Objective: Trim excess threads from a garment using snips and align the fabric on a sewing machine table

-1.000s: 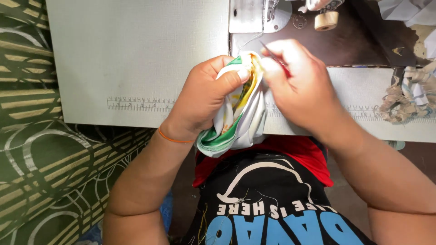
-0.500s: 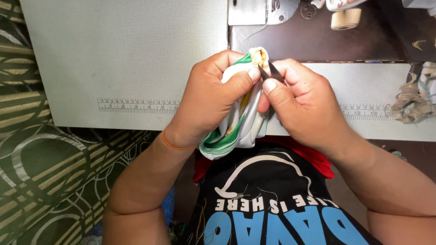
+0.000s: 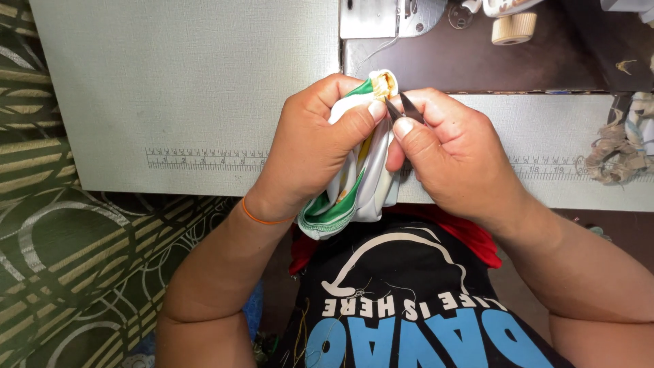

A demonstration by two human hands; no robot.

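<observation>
Snipping at the sewing table (image 3: 204, 102)
Left hand (image 3: 313, 146) grips bunched white-green fabric (image 3: 354, 191); right hand (image 3: 456, 153) pinches dark thread snips (image 3: 403, 109).

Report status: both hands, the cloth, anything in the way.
Left hand grips bunched cloth. Right hand holds thread snips at its top edge. Nothing blocking.

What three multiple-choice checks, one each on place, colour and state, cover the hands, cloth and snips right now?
1. Where are the snips' tips?
A. at the cloth's top edge
B. flat on the table
C. near the wristband

2. What colour is the wristband?
A. blue
B. orange
C. black

3. How is the cloth held?
A. spread flat
B. hanging untouched
C. bunched in the left hand

Key: 1 A, the right hand holds the blades against the cloth's top fold. 2 B, a thin orange band circles the left wrist. 3 C, left fingers wrap the bunched cloth above the table.
</observation>
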